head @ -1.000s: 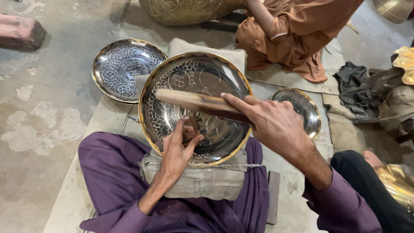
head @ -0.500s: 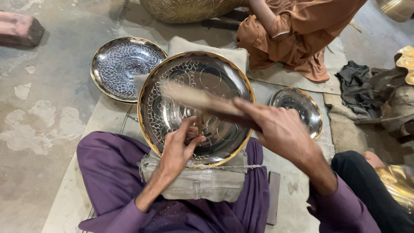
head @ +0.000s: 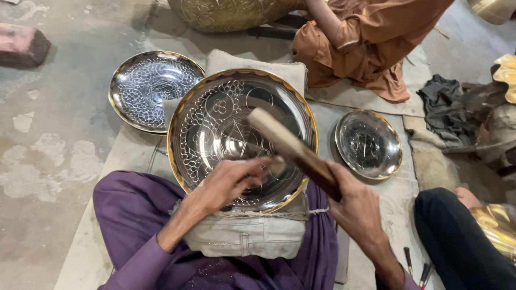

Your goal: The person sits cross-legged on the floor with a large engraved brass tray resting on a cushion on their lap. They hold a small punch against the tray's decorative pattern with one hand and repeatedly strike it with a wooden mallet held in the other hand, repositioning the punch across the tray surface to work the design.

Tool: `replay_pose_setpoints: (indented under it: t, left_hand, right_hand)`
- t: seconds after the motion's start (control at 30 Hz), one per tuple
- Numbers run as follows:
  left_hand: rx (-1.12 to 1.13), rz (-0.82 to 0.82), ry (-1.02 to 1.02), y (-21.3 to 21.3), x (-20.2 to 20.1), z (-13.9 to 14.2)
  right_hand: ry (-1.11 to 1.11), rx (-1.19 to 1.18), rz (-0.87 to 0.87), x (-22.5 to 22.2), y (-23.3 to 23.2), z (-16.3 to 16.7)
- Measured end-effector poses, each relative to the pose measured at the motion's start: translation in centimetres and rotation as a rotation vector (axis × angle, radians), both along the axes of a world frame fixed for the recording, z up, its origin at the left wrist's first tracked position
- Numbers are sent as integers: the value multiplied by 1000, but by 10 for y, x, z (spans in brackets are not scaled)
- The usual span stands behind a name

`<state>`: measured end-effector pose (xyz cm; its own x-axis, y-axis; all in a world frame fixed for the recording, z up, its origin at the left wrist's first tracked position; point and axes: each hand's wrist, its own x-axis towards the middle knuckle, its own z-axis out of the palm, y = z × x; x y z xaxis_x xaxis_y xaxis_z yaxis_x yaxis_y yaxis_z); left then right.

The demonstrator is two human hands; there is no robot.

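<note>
Head view: A large engraved metal plate (head: 226,123) with a gilt rim is seen resting on a padded cushion (head: 242,239) across the person's lap. The left hand (head: 228,182) is closed in a pinching grip on a small tool, mostly hidden, with its tip on the plate's near part. The right hand (head: 357,207) is wrapped fully around a wooden mallet (head: 290,147), held tilted above the plate. A smaller engraved plate (head: 153,88) lies far left on the floor, and a small dish (head: 368,142) to the right.

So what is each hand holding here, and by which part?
Right hand grips the wooden mallet by its lower end. Left hand rests on the engraved plate; what its fingers pinch is unclear.
</note>
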<state>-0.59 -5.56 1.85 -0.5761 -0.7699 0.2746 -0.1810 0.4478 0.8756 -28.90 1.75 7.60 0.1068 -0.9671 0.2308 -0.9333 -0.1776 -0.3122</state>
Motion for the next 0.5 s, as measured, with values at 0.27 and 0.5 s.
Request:
replay_pose_setpoints:
  t: [0.27, 0.5]
  left_hand:
    - [-231, 567, 306, 19, 40, -15]
    - [-363, 616, 401, 8, 33, -16]
  right_hand:
    - [-665, 77, -188, -1, -26, -22]
    - [-792, 44, -136, 0, -29, -48]
